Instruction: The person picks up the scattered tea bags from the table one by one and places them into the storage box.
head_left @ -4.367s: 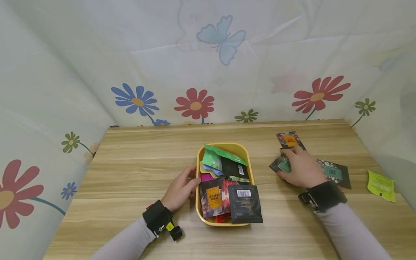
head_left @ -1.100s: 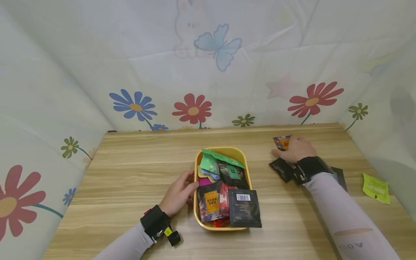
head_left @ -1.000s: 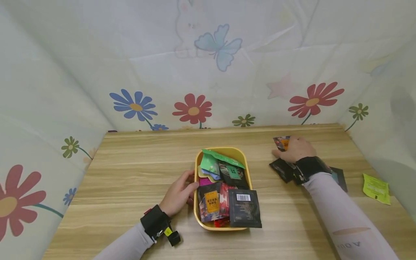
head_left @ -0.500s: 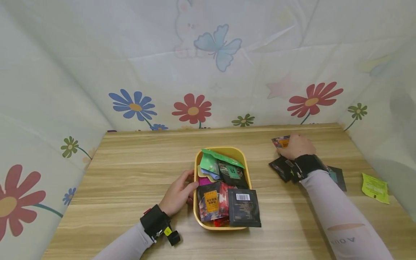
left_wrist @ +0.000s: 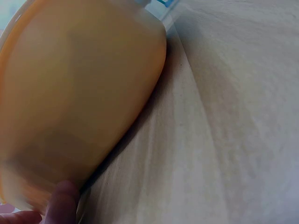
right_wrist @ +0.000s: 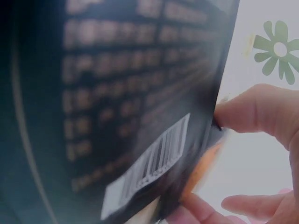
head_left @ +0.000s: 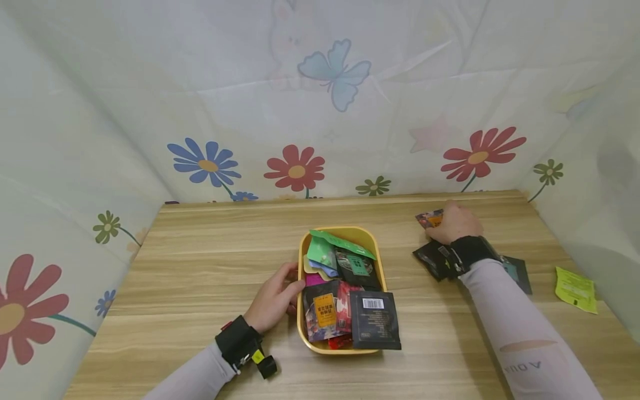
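Observation:
A yellow plastic tub [head_left: 378,244] stands mid-table, filled with small sachets: green, magenta, red and black ones. One black sachet [head_left: 376,319] with a barcode lies over its right front rim. My left hand [head_left: 272,297] rests against the tub's left side, thumb tip at the rim; in the left wrist view fingertips [left_wrist: 64,198] touch the outer wall. At the back right, my right hand [head_left: 457,222] pinches a dark sachet [head_left: 429,218] with an orange label between thumb and fingers. A black sachet [right_wrist: 117,93] with a barcode fills much of the right wrist view, its edge close to the thumb.
Under and beside the right wrist lie black sachets [head_left: 431,260], partly hidden by it. Another dark sachet [head_left: 520,273] shows right of that wrist. A lime-green sachet [head_left: 576,290] lies near the table's right edge. Flower-printed curtain walls [head_left: 330,128] enclose the table.
My right hand has moved from the black sachets to the orange-labelled one behind and shifted it slightly left. A black, green-labelled sachet now shows face up in the tub. My left hand stays put.

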`<state>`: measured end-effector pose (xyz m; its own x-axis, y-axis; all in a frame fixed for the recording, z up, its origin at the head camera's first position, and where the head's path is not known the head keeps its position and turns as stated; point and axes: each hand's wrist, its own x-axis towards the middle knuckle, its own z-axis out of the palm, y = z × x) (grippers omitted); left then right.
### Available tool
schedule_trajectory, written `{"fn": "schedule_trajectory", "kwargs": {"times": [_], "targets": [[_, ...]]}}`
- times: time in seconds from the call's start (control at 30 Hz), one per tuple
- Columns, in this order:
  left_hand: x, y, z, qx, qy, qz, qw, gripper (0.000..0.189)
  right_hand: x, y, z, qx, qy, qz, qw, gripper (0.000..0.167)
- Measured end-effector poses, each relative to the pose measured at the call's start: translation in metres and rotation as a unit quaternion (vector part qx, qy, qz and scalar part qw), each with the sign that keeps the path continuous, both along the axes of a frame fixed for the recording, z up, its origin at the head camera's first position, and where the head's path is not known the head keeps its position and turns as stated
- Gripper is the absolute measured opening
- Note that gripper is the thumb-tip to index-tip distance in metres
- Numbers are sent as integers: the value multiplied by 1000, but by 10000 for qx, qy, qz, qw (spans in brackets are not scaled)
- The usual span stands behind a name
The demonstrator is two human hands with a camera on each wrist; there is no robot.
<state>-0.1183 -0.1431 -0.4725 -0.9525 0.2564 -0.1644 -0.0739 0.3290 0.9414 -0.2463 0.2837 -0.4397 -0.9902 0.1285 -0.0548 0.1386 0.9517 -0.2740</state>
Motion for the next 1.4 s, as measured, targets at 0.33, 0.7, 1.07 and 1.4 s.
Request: {"fn": "schedule_trajectory", "kwargs": {"times": [0.33, 0.7, 1.07, 1.4], "targets": [[-1, 0, -1, 74, -51, -60, 9999, 44, -6, 4, -15, -196, -128, -61, 9997, 75], [-1, 0, -2, 88, -61, -69, 9999, 44, 2, -2, 1, -396, -138, 192, 9989, 98], [-1, -1, -2, -12, -11, 6, 10000, 43, 34, -74, 78, -420, 772, 2083, 9741, 84], [0, 0, -2, 92, -40, -60, 9999, 44, 79, -146, 112, -759, 757, 3868, 9159, 91]]}}
